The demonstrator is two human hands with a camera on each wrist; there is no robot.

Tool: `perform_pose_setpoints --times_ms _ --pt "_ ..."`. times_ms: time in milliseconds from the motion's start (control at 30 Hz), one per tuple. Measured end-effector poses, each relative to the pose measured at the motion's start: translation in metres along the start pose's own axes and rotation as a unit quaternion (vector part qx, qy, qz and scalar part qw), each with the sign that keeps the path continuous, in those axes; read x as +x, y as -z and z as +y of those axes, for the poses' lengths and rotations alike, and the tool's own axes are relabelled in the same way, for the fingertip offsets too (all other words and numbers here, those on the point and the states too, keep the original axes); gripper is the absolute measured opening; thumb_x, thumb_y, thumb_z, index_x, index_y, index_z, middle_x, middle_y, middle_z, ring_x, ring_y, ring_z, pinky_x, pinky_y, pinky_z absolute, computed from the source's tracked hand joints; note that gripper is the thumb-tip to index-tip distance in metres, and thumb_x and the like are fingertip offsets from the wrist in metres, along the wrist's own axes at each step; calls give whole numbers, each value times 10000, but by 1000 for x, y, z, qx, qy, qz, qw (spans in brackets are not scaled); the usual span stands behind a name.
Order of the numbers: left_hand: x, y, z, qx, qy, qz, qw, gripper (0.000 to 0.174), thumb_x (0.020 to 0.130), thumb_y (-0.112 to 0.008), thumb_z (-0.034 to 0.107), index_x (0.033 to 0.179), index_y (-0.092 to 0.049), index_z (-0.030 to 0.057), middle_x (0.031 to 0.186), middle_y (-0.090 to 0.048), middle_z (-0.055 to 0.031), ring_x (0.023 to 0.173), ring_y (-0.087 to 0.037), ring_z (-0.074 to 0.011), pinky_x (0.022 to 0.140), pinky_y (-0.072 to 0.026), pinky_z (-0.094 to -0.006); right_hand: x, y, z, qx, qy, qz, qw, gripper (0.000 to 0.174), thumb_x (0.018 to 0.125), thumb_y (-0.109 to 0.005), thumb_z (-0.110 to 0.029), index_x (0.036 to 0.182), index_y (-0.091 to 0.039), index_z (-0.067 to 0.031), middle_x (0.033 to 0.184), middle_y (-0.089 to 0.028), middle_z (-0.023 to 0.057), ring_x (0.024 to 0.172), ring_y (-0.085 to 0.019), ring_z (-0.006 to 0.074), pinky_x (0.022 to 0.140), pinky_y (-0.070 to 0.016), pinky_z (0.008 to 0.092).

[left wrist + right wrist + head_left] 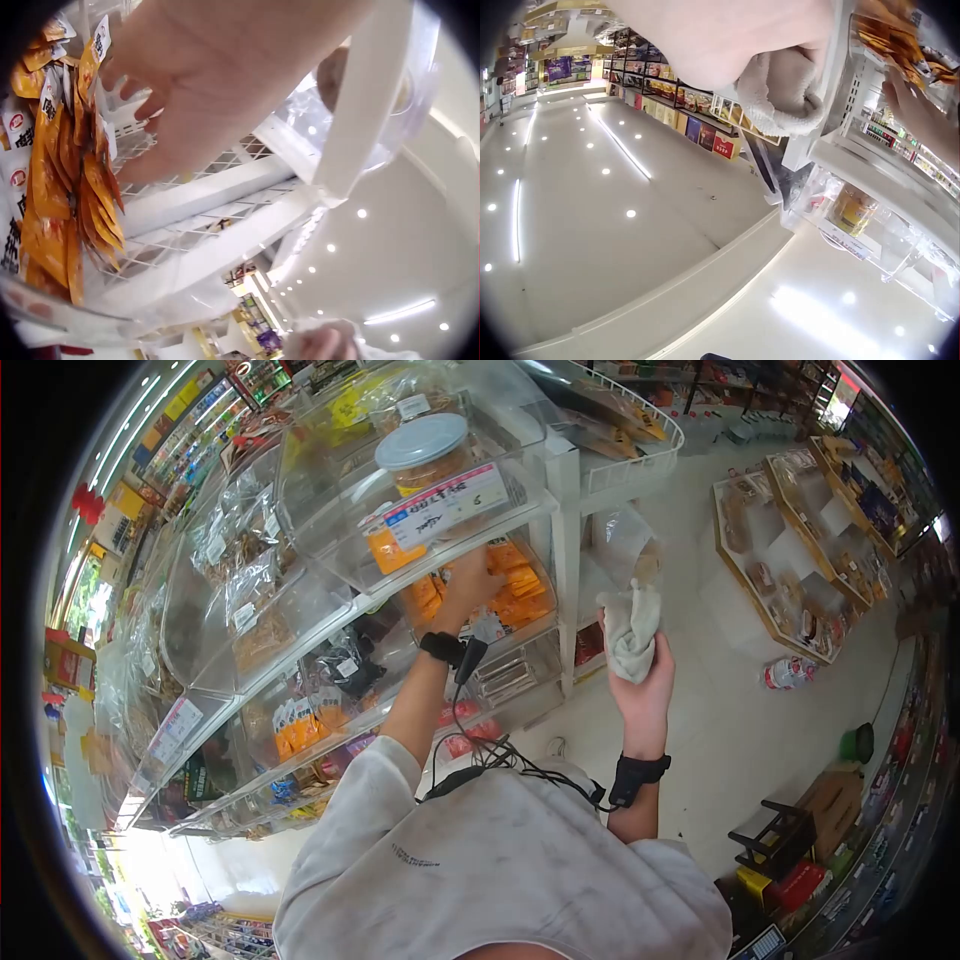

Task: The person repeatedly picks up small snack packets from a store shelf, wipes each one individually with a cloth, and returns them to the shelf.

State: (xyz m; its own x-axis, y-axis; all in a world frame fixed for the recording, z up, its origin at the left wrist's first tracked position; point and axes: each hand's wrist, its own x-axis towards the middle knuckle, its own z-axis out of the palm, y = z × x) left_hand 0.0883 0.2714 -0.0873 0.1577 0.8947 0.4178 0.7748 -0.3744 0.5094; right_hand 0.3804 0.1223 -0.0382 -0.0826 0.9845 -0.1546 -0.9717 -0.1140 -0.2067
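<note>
My left hand (470, 585) reaches under the upper shelf into a clear bin of orange packets (522, 582). In the left wrist view, the left hand (202, 86) is beside the upright orange packets (49, 195), its fingers apart and slightly bent with nothing gripped; whether the fingertips touch a packet cannot be told. Out over the aisle, my right hand (645, 685) holds a bunched white cloth (632, 632). The right wrist view has the cloth (780, 90) against the palm side of the right hand (727, 37), its fingertips mostly hidden.
Above the left forearm stands a lidded jar (425, 448) behind a price sign (447, 506). A white post (566, 560) is between the hands. More bagged goods (310, 722) fill the lower bins. A wooden display stand (785, 545) and black stool (775, 838) are on the right.
</note>
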Motion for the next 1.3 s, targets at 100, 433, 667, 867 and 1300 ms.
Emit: perform_pose_setpoints --times_ms 100,433,667,867,1300 --pt "12 -16 -5 91 7 -53 994 724 789 -733 317 1421 -485 63 1367 -542 -235 1264 -502 -442 1060 -412 -497 -4 5 -15 -1 12 11 1000 458 1044 -421 -210 1439 -440 21 1458 -471 230 1357 -468 387 1160 -388 430" --pt "-9 -8 19 147 42 -109 982 479 816 -727 350 1252 -684 155 1252 -597 -178 1142 -579 -394 984 -474 -462 0 10 -35 -52 38 19 998 423 1051 -416 -229 1398 -496 -1 1385 -554 171 1282 -543 312 1107 -434 417" --pt "-43 14 24 -67 55 54 995 240 977 -599 115 1168 -677 -7 1200 -646 -200 1073 -628 -364 889 -520 -388 17 33 -20 -142 -18 73 987 414 1037 -484 -282 1383 -523 -59 1274 -641 72 1166 -625 223 971 -512 411" --pt "-79 76 117 -71 -6 107 992 275 1018 -523 119 1221 -643 -22 1265 -618 -220 1199 -596 -384 1000 -472 -402 24 10 39 -219 -131 -9 967 452 1030 -559 -326 1393 -516 -58 1319 -614 57 1182 -614 175 978 -500 343" --pt "-151 122 113 -302 186 180 917 271 999 -602 131 1180 -674 -59 1212 -661 -149 1099 -640 -181 914 -531 -321 -5 -27 137 -458 -189 -116 861 416 970 -685 -251 1281 -568 -1 1128 -657 49 991 -638 135 823 -524 302"
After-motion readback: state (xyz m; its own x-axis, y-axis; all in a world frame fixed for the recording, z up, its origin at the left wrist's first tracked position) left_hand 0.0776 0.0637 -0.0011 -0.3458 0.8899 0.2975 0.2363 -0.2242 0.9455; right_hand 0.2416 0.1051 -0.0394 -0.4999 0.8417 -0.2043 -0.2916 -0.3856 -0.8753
